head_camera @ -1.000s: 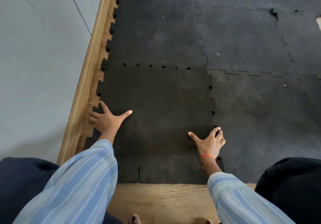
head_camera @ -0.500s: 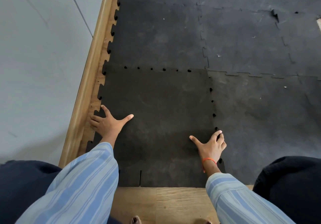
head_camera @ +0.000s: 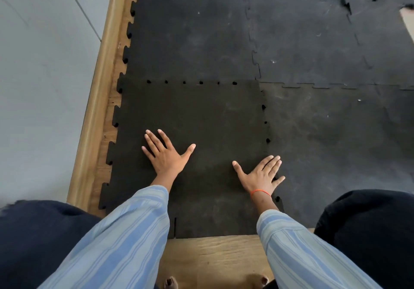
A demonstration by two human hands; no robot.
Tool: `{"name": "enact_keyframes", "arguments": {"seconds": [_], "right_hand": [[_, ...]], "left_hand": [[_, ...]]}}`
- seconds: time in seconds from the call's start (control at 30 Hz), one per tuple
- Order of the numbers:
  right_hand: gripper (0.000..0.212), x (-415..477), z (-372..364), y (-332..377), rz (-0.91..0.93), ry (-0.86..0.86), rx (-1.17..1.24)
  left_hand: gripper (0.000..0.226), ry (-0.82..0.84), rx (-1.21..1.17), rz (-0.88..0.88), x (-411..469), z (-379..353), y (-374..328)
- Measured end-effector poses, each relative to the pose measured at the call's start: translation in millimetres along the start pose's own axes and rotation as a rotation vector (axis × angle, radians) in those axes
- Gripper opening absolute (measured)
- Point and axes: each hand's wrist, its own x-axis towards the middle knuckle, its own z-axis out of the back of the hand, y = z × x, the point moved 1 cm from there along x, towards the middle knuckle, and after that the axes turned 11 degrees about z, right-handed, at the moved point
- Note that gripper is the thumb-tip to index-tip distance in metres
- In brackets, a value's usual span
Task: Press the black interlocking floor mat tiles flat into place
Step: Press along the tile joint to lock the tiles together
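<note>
A darker black interlocking tile [head_camera: 197, 114] lies in front of me, its toothed edges meeting greyer black tiles [head_camera: 336, 131] to the right and another tile [head_camera: 192, 37] beyond. Small gaps show along its far and right seams. My left hand [head_camera: 167, 154] lies flat, fingers spread, on the tile's left-middle. My right hand [head_camera: 261, 175], with an orange wrist band, is pressed flat near the tile's right seam, fingers reaching the joint. Neither hand holds anything.
A wooden skirting strip [head_camera: 98, 100] and grey wall [head_camera: 40, 87] run along the left. Bare wooden floor [head_camera: 212, 257] shows below the tile's near edge. My knees in dark trousers [head_camera: 369, 232] sit at both lower corners. A torn spot [head_camera: 346, 4] marks a far tile.
My left hand has moved right, from the tile's left toothed edge onto its middle. My right hand has flattened and spread at the right seam.
</note>
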Motion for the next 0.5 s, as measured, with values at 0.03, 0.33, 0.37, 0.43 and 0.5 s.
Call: {"name": "enact_keyframes", "arguments": {"seconds": [0.03,0.33,0.37,0.43,0.5], "right_hand": [[0.126,2,1,-2,0.014,0.037,-0.006],[0.116,-23,2,-30,0.049,-0.126,0.032],[0.118,-26,0,-33,0.039,-0.132,0.045],[0.121,-23,0,-33,0.047,-0.082,0.086],[0.124,-19,2,-35,0.072,-0.019,0.099]], "left_hand": [[0.118,0.001,0.004,-0.009,-3,-2,-6],[0.121,0.041,0.06,-0.062,-11,-9,-36],[0.121,0.028,0.063,-0.06,-10,-10,-36],[0.121,0.011,0.061,-0.059,-10,-12,-36],[0.121,0.006,0.07,-0.062,-12,-12,-36]]}}
